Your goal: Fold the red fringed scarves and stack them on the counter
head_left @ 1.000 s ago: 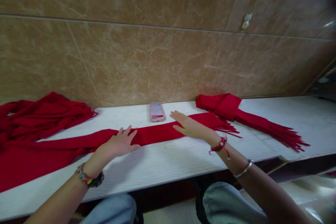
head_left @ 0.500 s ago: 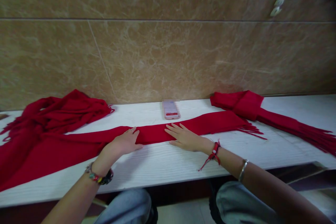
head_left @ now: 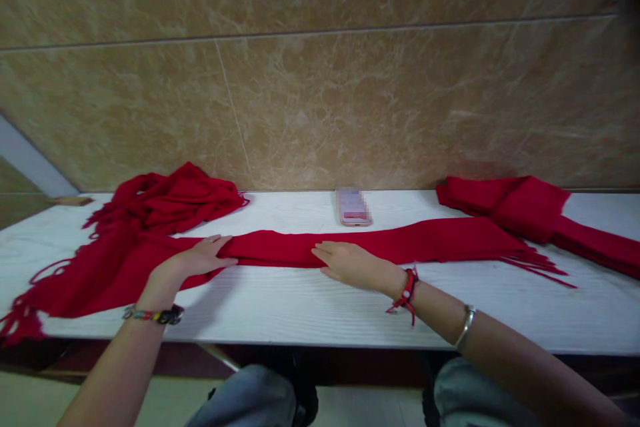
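A long red scarf (head_left: pixel 280 248) lies along the white table. Its middle and right part is a narrow folded band with fringe at the right end, while the left part spreads wider and looser. My left hand (head_left: pixel 197 259) rests on the band where it meets the looser part, fingers stretched over the cloth and thumb apart. Flat on the middle of the band is my right hand (head_left: pixel 353 265), its fingers extended and close together. Neither hand grips the cloth.
Behind the band, a crumpled red fringed heap (head_left: pixel 175 197) lies at the left and a folded red scarf (head_left: pixel 520 207) at the right. A phone (head_left: pixel 353 207) lies near the tiled wall (head_left: pixel 350 107). The white table (head_left: pixel 310 310) has its front edge close to my knees.
My left hand has slid left along the scarf, and my right hand has moved slightly left over it. The loose left part now lies less spread toward the front edge. The view has turned left.
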Action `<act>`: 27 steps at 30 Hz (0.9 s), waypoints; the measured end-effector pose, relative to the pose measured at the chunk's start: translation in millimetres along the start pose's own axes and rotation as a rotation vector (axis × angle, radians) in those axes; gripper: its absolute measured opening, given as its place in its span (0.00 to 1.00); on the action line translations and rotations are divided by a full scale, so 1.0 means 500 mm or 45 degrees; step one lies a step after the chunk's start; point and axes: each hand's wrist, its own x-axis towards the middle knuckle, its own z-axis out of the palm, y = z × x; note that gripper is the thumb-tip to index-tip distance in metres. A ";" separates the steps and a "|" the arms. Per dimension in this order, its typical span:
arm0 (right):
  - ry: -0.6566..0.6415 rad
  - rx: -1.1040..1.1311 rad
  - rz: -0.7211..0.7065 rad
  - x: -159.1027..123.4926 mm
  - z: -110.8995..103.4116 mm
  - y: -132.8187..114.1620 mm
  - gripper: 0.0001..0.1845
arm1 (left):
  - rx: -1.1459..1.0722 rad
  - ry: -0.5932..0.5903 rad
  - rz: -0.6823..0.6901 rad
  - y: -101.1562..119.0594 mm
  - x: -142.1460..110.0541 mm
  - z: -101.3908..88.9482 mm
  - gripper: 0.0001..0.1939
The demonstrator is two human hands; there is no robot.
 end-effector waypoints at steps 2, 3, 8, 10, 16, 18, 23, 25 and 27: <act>0.000 -0.064 -0.030 0.007 0.011 0.002 0.19 | -0.072 -0.042 -0.019 -0.030 -0.009 0.007 0.42; -0.003 -0.087 -0.047 0.008 0.015 0.005 0.19 | -0.099 -0.054 -0.024 -0.045 -0.013 0.012 0.41; 0.025 -0.023 0.001 -0.007 0.026 0.026 0.23 | -0.088 0.197 -0.006 -0.133 -0.012 0.050 0.34; 0.057 0.039 0.020 -0.014 0.028 0.032 0.25 | -0.098 0.309 0.038 -0.165 -0.009 0.064 0.31; 0.069 0.054 -0.041 -0.033 0.054 0.043 0.27 | -0.059 0.475 0.051 -0.224 -0.017 0.070 0.23; 0.099 0.046 -0.052 -0.041 0.067 0.048 0.29 | -0.003 0.596 0.008 -0.232 -0.025 0.074 0.24; 0.135 0.130 -0.038 -0.063 0.083 0.070 0.31 | 0.076 0.713 -0.120 -0.234 -0.062 0.088 0.27; 0.117 0.180 -0.037 -0.072 0.079 0.077 0.30 | 0.092 0.618 -0.091 -0.233 -0.079 0.088 0.22; 0.100 0.200 -0.039 -0.079 0.072 0.080 0.29 | 0.122 0.559 -0.071 -0.236 -0.092 0.083 0.18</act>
